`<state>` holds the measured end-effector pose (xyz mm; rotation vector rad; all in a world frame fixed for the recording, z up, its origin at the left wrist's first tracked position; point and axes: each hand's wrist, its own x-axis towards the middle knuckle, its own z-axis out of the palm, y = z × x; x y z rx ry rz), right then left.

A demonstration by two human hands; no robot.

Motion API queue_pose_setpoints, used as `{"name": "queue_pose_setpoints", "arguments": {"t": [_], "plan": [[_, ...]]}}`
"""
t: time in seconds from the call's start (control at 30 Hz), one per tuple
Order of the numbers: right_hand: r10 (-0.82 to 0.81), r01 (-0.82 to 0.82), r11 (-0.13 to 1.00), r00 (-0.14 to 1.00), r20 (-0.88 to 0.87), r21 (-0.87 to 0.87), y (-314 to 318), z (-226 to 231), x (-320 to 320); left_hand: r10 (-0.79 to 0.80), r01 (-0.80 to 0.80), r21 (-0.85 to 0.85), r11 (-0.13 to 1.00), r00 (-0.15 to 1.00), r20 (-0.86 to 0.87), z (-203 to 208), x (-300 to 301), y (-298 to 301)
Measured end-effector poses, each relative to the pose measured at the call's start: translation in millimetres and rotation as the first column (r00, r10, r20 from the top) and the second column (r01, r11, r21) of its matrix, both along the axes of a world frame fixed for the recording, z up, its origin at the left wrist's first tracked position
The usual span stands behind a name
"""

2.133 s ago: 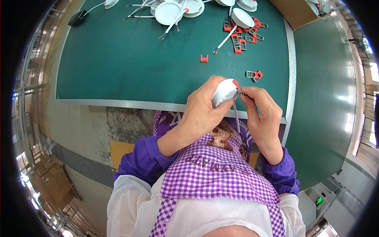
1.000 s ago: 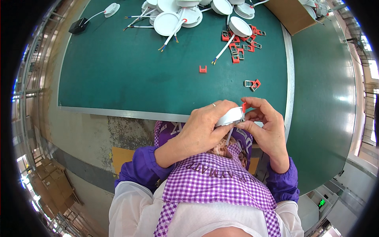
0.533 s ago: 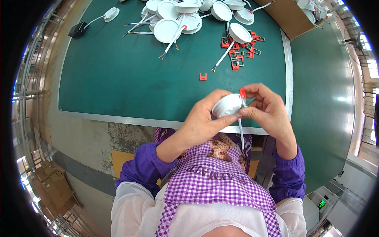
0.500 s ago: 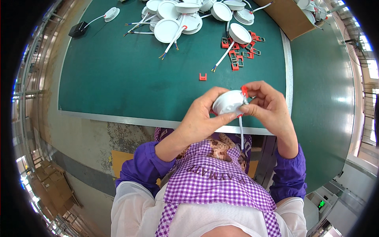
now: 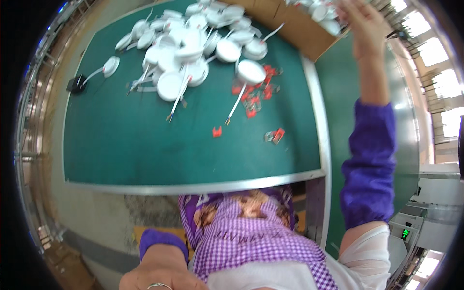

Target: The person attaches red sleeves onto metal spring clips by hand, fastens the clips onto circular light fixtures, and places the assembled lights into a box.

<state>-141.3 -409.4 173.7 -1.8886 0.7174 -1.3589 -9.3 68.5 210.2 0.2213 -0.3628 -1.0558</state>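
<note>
White lamps are lying in the cardboard carton, just below and to the left of the right grip; the nearest is showing as a tilted disc, its longer visible axis slanting from upper left to lower right, though blur is hiding which way its face is pointing. The right grip itself is hanging over the carton's right end, its fingertips blurring among the white pieces at the upper edge, so I cannot tell whether they are standing apart or clamping on a lamp. Down and to the left of that grip, a single lamp is resting on the green counter, its white cable pointing toward the body and slightly left, with bare wire ends showing. Red clips are lying around that lamp; a red and metal pair and a lone red clip are sitting nearer the body. Farther left of the right grip, a big heap of lamps is spreading, and beyond it a black block is sitting beside a cabled lamp. The left grip, wearing a ring, is curling at the lower edge, well apart from the counter; its fingers are cut off, so I cannot tell its closure.
</note>
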Motion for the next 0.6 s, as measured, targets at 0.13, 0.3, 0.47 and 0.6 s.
{"name": "queue_pose_setpoints", "arguments": {"t": [0.13,0.3,0.47,0.6], "plan": [[0.09,-0.073,0.99,0.985,-0.149,0.117,101,-61,24,0.033,-0.233,0.38,0.895,0.885,0.464,24,0,-14],[0.082,0.026,0.983,0.818,-0.569,0.179,184,-135,-3,-0.073,0.172,-0.18,0.969,0.888,0.454,-2,30,-39],[-0.101,0.109,0.994,0.733,-0.673,-0.03,225,-165,-17,-0.243,0.381,-0.514,0.769,0.917,0.316,-22,47,-68],[-0.097,0.145,0.989,0.675,-0.731,0.003,244,-170,-12,-0.005,0.043,-0.137,0.99,0.964,0.268,-1,16,-33]]}}
